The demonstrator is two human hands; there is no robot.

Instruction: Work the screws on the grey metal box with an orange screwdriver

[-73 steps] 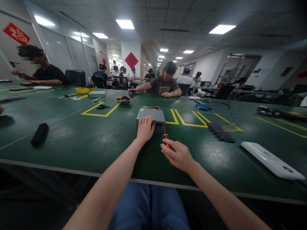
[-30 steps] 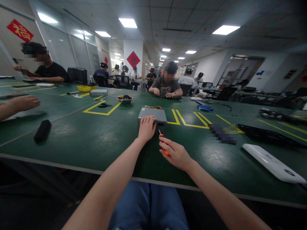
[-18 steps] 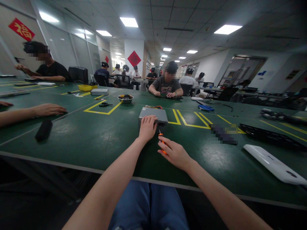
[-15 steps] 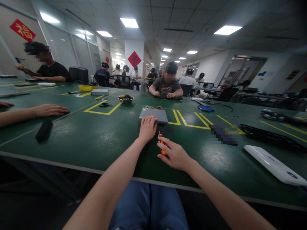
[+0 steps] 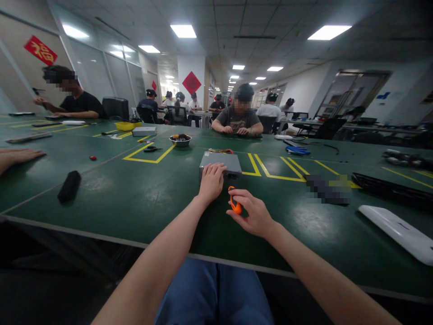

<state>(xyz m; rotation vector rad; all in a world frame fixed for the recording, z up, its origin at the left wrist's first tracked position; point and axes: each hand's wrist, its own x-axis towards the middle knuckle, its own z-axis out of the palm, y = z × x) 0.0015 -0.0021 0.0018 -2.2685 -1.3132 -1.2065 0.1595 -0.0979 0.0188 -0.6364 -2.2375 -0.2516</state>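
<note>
Grey metal box [image 5: 218,161] on the green table mat [image 5: 135,198], right? Where's it at?

Yep. Mid table, just by the yellow tape [image 5: 267,174], w/ thin wires [image 5: 219,151] at its far edge.

What's the L hand [image 5: 212,183] doing?

Lying on top of the box, near the front edge. Fingers flat, a bit apart, not gripping.

And the R hand [image 5: 252,213]?

Fingers curled in, close together, round an orange screwdriver handle [image 5: 235,201]. Can't see the tip. Hand's near the box, not on it.

Box heavy?

Prob, for its size. Metal, so stiff, won't bend. Looks smooth, could slip. Best grab the 2 long sides w/ both hands, keep off the wires.

Handle?

Light, I'd guess. Hold the fat part in the whole hand.

What else is close?

Steel bowl [image 5: 180,141] of small bits past the box. Black block [image 5: 69,186] off to the left. Co-worker's hand [image 5: 20,155] flat on the table, far left.
</note>
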